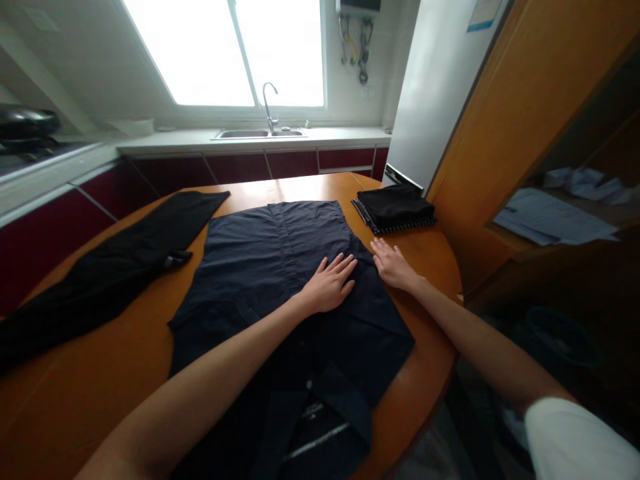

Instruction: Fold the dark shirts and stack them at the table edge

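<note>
A dark navy button-up shirt (250, 247) lies spread on the wooden table (425, 253), its collar toward me and its hem toward the window. Flat on the right half of the shirt rests my left hand (330, 283), fingers stretched out and a little apart. My right hand (393, 263) lies at the shirt's right edge, partly over the bare wood, with its fingers extended. Neither hand grips anything. My left forearm crosses over the shirt and hides part of its front.
Black trousers (125, 267) lie along the table's left side. A folded stack of dark cloth (395, 207) sits at the back right, near the fridge (430, 87). Beyond the table runs a counter with a sink (245, 134). Papers (550, 217) rest on a shelf at right.
</note>
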Demonstrator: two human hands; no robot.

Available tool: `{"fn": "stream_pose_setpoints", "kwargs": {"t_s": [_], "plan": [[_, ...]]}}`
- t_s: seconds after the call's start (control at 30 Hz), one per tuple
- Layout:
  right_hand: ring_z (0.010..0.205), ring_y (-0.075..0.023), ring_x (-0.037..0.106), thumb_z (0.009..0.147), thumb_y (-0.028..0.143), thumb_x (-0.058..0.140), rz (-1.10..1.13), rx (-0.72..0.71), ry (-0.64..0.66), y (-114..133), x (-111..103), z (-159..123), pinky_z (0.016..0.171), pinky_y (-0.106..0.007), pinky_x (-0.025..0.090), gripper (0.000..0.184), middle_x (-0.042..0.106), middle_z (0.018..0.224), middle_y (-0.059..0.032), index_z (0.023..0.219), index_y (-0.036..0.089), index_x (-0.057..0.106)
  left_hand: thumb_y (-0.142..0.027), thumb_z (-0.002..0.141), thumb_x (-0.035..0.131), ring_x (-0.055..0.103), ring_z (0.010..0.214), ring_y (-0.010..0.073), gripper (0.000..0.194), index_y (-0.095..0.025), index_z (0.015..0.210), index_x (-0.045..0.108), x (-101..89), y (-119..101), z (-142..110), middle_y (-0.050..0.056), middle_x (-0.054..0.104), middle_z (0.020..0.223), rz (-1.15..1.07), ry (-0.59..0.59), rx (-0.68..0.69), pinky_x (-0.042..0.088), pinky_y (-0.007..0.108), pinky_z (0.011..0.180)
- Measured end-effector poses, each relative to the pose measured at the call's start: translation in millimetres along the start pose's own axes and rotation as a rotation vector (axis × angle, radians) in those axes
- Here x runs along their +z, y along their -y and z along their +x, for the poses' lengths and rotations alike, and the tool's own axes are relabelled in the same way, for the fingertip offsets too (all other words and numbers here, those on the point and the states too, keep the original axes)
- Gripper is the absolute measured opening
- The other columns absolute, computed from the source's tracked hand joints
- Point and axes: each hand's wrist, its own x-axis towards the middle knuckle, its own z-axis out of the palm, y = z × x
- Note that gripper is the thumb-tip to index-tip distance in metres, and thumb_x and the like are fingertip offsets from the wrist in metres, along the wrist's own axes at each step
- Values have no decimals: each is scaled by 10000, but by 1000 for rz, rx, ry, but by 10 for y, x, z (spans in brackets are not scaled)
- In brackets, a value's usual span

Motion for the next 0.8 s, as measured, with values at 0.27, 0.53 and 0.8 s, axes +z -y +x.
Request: {"fn": "stream_pose_setpoints", "kwargs": {"t_s": [0.27, 0.53, 0.8], "plan": [[1538, -209, 227, 992, 232, 304, 116, -189, -109, 230, 24, -45, 1246, -469, 191, 583, 328, 1639, -112, 1561, 134, 385, -377, 1019, 364, 252, 1534, 252, 585, -153, 1560, 352, 70, 7, 27, 113, 349, 1625, -218, -96, -10, 106, 528, 1256], [1517, -266, 286, 1019, 334, 363, 172, -188, -88, 205, 41, -60, 1225, -547, 215, 534, 385, 1605, -143, 1501, 135, 481, -284, 894, 528, 666, 1178, 261, 349, -146, 1198, 627, -701, 248, 109, 149, 691, 1284, -1288, -426, -434, 475, 444, 1052], [1117, -257, 639, 912, 254, 603, 298, -345, -170, 282, -140, 172, 1031, -409, 475, 231, 722, 1137, -104, 1075, 213, 762, -332, 834, 672, 717, 976, 220, 350, -156, 1137, 683, -1556, 502, -456, 113, 738, 1126, -1164, -442, -331, 537, 368, 893]]}}
